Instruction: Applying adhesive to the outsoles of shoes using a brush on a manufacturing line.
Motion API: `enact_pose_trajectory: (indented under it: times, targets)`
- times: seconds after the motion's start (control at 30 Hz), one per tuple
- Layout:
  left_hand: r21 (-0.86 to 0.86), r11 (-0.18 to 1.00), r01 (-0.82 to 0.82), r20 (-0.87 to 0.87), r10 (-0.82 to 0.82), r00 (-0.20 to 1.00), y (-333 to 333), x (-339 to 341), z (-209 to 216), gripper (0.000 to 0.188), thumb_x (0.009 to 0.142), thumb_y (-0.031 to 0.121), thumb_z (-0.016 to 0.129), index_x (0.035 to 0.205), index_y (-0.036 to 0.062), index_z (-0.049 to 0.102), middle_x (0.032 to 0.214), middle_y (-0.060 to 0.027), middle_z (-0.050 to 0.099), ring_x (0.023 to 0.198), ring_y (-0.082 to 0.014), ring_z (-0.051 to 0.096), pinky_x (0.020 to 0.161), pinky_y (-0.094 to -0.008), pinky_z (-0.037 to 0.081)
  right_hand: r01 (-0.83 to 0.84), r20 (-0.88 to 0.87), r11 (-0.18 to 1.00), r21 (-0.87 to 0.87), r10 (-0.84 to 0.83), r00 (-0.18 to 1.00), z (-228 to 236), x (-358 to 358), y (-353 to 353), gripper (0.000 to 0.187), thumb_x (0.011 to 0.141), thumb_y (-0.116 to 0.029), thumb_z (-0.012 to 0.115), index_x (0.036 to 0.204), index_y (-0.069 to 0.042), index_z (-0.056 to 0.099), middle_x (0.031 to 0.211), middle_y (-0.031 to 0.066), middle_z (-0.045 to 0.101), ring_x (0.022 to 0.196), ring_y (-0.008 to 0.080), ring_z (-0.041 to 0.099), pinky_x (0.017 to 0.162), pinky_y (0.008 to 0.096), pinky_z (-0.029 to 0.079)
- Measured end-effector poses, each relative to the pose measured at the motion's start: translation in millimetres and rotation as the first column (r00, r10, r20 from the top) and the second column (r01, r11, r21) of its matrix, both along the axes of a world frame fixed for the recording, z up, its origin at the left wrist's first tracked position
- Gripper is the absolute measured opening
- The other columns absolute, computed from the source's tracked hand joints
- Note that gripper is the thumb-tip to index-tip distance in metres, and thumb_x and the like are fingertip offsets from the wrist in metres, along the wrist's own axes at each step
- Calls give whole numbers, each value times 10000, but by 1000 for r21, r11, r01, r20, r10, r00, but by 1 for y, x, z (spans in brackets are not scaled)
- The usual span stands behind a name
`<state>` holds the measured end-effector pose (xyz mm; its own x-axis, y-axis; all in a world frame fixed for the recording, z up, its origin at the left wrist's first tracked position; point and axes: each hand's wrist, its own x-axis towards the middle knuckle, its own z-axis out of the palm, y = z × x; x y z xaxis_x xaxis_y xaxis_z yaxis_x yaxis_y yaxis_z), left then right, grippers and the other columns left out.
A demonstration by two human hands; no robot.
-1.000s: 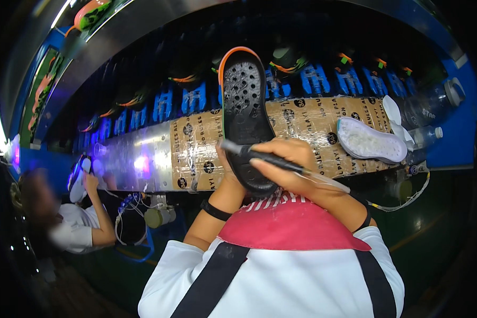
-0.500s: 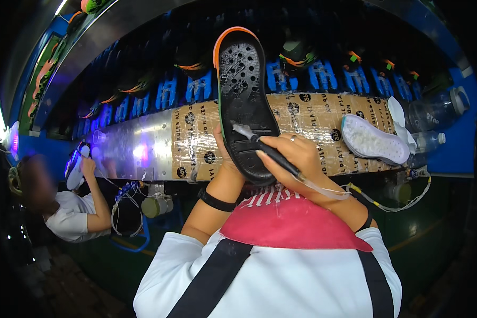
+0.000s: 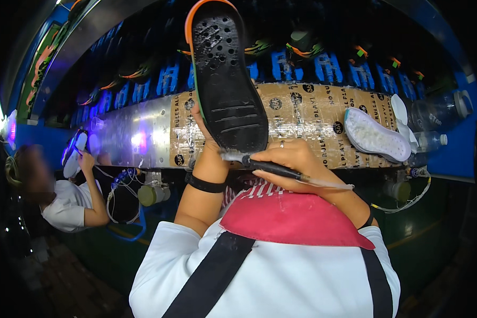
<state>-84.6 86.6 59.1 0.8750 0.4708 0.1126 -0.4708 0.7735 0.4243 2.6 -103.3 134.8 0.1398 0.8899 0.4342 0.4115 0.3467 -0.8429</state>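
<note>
My left hand (image 3: 209,137) grips a black shoe sole (image 3: 228,100) along its left edge and from beneath. The sole is tilted up with its hollow inside toward me. Orange trim rounds its far end, and wet-looking streaks and holes show there. In my right hand (image 3: 297,159) is a black-handled brush (image 3: 273,167), with a clear tube running from its back end. The pale bristles sit just off the sole's near end, close to my left wrist; whether they touch it I cannot tell.
A white sole (image 3: 373,135) lies on the cardboard-covered bench (image 3: 302,127) at right, beside clear plastic bottles (image 3: 432,140). Behind run blue racks (image 3: 328,69) carrying dark shoe uppers. At left a co-worker (image 3: 77,204) holds another sole next to the metal belt (image 3: 127,138).
The sole has moved away from me and leftward. The brush has come off the inside of the sole toward its near end, and my right hand has shifted slightly left and nearer.
</note>
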Motion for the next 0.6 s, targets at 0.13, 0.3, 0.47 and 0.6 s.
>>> enact_pose_trajectory:
  times: [0.13, 0.3, 0.47, 0.6]
  targets:
    - [15, 1000, -6, -12, 6, 1000, 9, -6, 11, 803, 789, 630, 454, 1378, 88, 383, 1342, -151, 463, 1165, -320, 522, 961, -469, 462, -38, -253, 999, -26, 30, 967, 1, 6, -6, 236, 742, -83, 731, 965, -20, 686, 686, 108, 636, 579, 200, 602, 529, 305, 447]
    - [-8, 1000, -29, 41, 30, 999, 21, -6, 13, 778, 789, 580, 497, 1376, 82, 388, 1342, -149, 468, 1164, -317, 526, 960, -470, 464, -23, -90, 977, -211, 4, 996, -3, 4, -5, 268, 745, -104, 743, 996, -28, 687, 727, 106, 662, 612, 184, 621, 542, 279, 456]
    - [18, 997, -74, 31, 73, 997, 25, -6, 29, 727, 789, 489, 547, 1351, 47, 418, 1321, -158, 492, 1148, -293, 544, 948, -425, 481, -203, -181, 972, -118, 180, 967, -4, 12, -6, 259, 739, -96, 746, 979, -16, 690, 702, 108, 649, 586, 192, 608, 538, 277, 451]
    - [66, 996, 65, -47, -62, 997, 28, -6, 39, 638, 800, 391, 542, 1283, -22, 478, 1200, -190, 577, 1050, -265, 608, 914, -377, 506, 80, -62, 993, -89, -86, 994, -10, 8, -1, 243, 738, -93, 740, 965, -19, 695, 719, 121, 662, 589, 203, 622, 551, 285, 462]
